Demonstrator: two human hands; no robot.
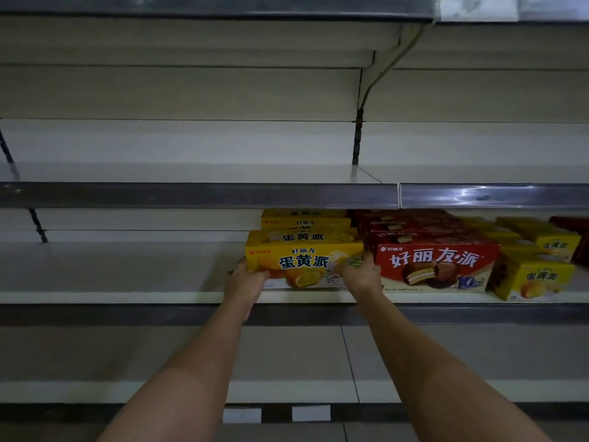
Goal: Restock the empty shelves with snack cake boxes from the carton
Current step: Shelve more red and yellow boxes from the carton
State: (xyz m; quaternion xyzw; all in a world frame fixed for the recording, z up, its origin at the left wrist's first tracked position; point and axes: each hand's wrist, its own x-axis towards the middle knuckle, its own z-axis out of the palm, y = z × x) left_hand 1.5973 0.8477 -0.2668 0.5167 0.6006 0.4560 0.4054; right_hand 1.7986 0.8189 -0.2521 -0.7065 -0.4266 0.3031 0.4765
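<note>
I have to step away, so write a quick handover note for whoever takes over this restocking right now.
Left hand and right hand: both grip the front yellow box, one at each end, at the middle shelf's front edge.
Placed: more yellow boxes behind it, red boxes to its right, smaller yellow boxes further right.
Left: release this box; the shelf's left part and the upper shelf are bare. Carton not in view.
</note>
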